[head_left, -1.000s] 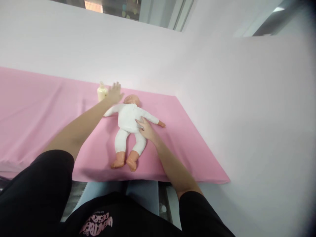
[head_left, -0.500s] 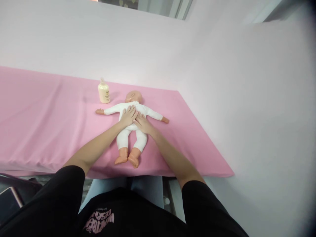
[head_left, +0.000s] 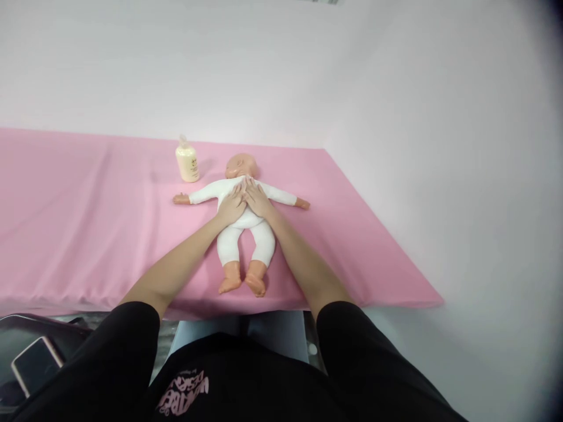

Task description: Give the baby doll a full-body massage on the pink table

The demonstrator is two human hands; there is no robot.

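A baby doll (head_left: 248, 220) in a white suit lies on its back on the pink cloth, arms stretched out to both sides and feet toward me. Its head is turned to the left. My left hand (head_left: 232, 205) rests flat on the left of the doll's chest and belly. Beside it my right hand (head_left: 258, 198) lies flat on the chest, fingers pointing toward the doll's neck. The two hands meet near the middle of the chest, and neither holds anything.
A cream pump bottle (head_left: 188, 163) stands beyond the doll's arm, to the left. The pink-covered table (head_left: 360, 258) borders white walls behind and at the right. A phone (head_left: 37, 364) lies on a dark surface at the lower left.
My right hand has slid up the doll's chest, toward its neck. My left hand stays on the torso. The camera view has shifted slightly, and the doll's legs appear farther right.
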